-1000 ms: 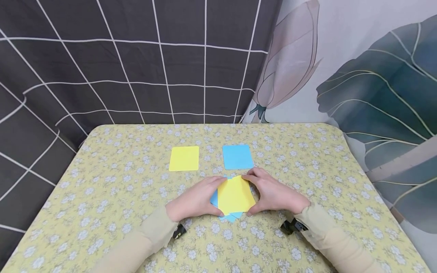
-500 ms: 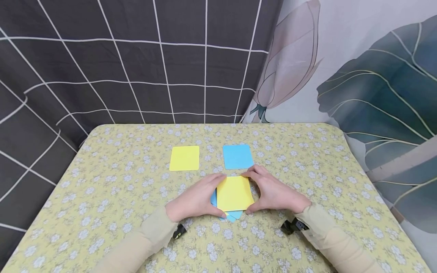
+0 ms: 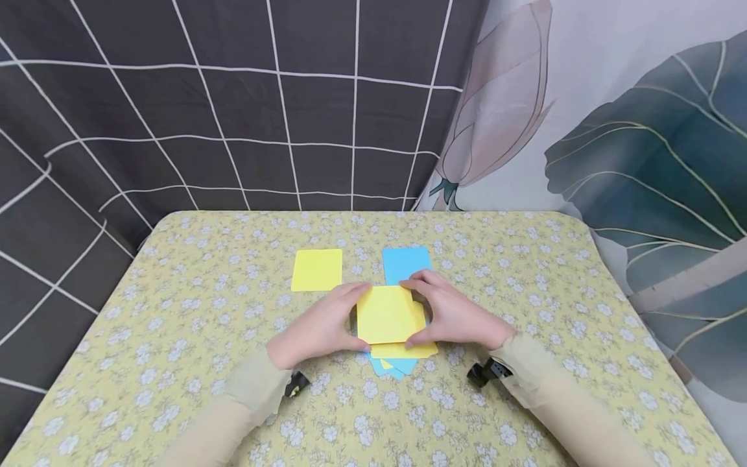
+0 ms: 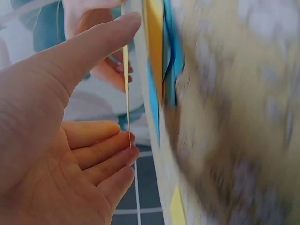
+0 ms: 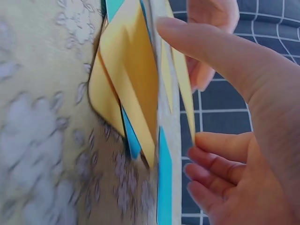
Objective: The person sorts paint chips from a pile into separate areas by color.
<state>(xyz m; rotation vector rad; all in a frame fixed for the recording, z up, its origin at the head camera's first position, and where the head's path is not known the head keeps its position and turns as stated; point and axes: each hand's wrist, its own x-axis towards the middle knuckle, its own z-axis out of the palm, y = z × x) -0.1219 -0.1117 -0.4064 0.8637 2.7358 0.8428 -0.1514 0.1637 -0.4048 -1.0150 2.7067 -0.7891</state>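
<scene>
Between both hands [image 3: 388, 318], yellow card [image 3: 390, 314]

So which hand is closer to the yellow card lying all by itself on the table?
The left hand. It sits just below and right of the lone yellow card, while the right hand is farther right, beside the blue card.

Two hands, the left hand [image 3: 318, 327] and the right hand [image 3: 452, 316], are seen. Three yellow cards and at least two blue cards are counted; the pile's hidden cards cannot be told.
</scene>
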